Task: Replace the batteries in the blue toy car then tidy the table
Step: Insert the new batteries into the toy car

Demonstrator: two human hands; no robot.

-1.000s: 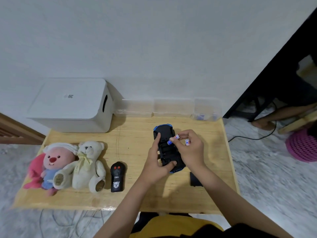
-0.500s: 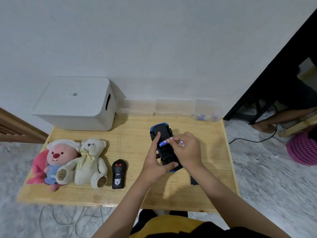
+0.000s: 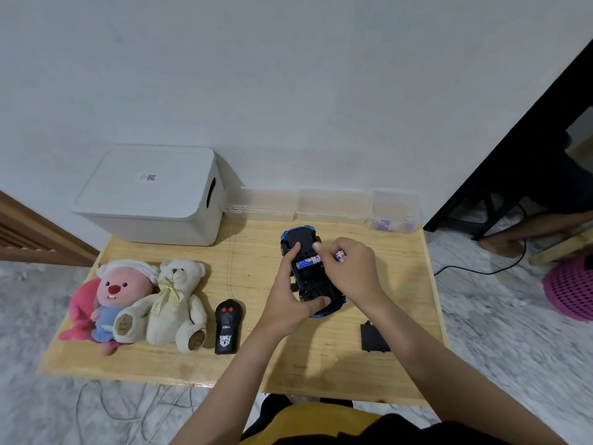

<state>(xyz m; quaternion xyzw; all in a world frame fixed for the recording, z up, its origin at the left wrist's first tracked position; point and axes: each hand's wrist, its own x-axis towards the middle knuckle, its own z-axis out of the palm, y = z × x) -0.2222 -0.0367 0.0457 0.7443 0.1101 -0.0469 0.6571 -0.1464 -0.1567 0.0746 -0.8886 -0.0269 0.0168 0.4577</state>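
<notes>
The blue toy car (image 3: 303, 239) lies upside down on the wooden table (image 3: 321, 358), black underside up and battery bay open. My left hand (image 3: 290, 297) grips the car from its left side, thumb at the near end. A blue and white battery (image 3: 307, 262) lies across the open bay, with the fingertips of my right hand (image 3: 349, 268) pressing on it. A second battery (image 3: 341, 255) is held in the fingers of that same hand. The black battery cover (image 3: 372, 338) lies on the table near my right forearm.
A black remote control (image 3: 227, 326) lies left of my left hand, beside a white teddy bear (image 3: 176, 300) and a pink plush (image 3: 118, 297). A white lidded box (image 3: 154, 194) and clear plastic bins (image 3: 333, 205) stand along the wall. A pink basket (image 3: 571, 290) is on the floor at right.
My right hand moved from above the car down to its bay, and one battery now lies in the bay. The view shifted slightly.
</notes>
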